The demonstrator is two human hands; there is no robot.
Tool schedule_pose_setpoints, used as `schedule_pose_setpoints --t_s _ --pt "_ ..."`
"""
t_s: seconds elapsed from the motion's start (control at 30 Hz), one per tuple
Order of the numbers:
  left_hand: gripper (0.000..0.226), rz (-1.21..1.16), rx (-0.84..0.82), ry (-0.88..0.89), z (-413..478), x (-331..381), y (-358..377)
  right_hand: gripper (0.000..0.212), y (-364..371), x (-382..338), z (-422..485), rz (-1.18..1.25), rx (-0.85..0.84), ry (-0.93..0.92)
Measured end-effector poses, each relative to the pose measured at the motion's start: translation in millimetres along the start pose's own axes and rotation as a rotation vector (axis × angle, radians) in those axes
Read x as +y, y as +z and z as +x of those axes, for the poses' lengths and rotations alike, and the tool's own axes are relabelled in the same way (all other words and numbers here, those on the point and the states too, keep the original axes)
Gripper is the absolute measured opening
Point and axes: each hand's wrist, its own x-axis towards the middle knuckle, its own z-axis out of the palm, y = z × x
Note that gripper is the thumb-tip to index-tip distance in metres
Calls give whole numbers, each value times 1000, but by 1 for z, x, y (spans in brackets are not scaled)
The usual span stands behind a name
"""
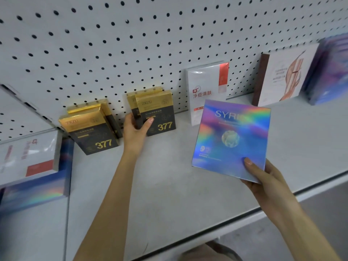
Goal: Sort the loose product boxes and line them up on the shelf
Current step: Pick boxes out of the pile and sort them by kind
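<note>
Two "377" boxes point(158, 113), "SYR…" box point(231, 140)

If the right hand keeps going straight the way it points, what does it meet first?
Probably the white box with red Chinese text, standing behind the holographic box held in the right hand; that box's top edge would reach it first, though depth is unclear.

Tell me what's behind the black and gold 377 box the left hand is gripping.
Behind the gripped 377 box in the left hand stands another matching gold-topped box, leaning on the pegboard. Its lower front is covered.

Both arms outstretched, left hand point(134, 131) and right hand point(263, 178) gripping.
</note>
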Motion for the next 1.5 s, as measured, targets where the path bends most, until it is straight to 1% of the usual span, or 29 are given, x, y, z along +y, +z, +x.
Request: schedule_pose_setpoints --t_s 0.1,0.23,0.37,0.43,0.5,0.53,0.57,0.6,0.7,0.77,0.83,0.9,0.93,1.03,1.1,1.17,1.3,1.37,1.5 --pt "50 -7 11 -8 0 -1 1 37 -3 0 -2 9 12 0" --pt "63 11 81 -46 -4 -2 4 37 -7 -2 -1 36 5 -12" --pt "69 91 216 -58 -31 17 13 38 -13 -6 5 52 -19 -31" --pt "62 161 321 -21 -59 27 22 40 -18 -8 11 77 -27 -46" --pt "43 205 381 98 -89 33 35 41 -24 -10 17 104 -39 -57" --pt "35 199 360 143 -101 35 45 41 -28 -11 20 113 -46 -58" --pt "29 173 296 157 -110 39 57 40 -33 -12 24 120 -52 -57" --pt "26 136 200 135 -118 43 71 39 -38 -13 27 131 -56 -57" --pt "19 36 -160 32 -136 62 123 39 -60 -21 38 172 -57 -61" --pt "24 31 -340 16 -144 73 159 41 -81 -31 44 198 -59 -62" --pt "34 89 -412 44 -149 81 194 41 -110 -44 51 233 -57 -69" --pt "41 145 -423 63 -154 84 230 38 -148 -58 61 223 -47 -79" --pt "41 171 -424 65 -156 86 250 37 -169 -65 69 175 -37 -94" --pt "33 199 -412 73 -169 96 320 40 -240 -89 97 -40 50 -169" --pt "32 194 -366 68 -180 101 374 43 -288 -108 118 -163 124 -199" --pt "32 194 -327 44 -192 108 433 40 -340 -130 138 -242 173 -210" --pt "27 217 -351 23 -214 133 541 40 -436 -178 171 -421 231 -303" --pt "19 230 -343 49 -215 145 584 39 -471 -201 192 -477 247 -336" --pt "19 283 -261 78 -206 155 639 42 -511 -229 234 -608 228 -354"
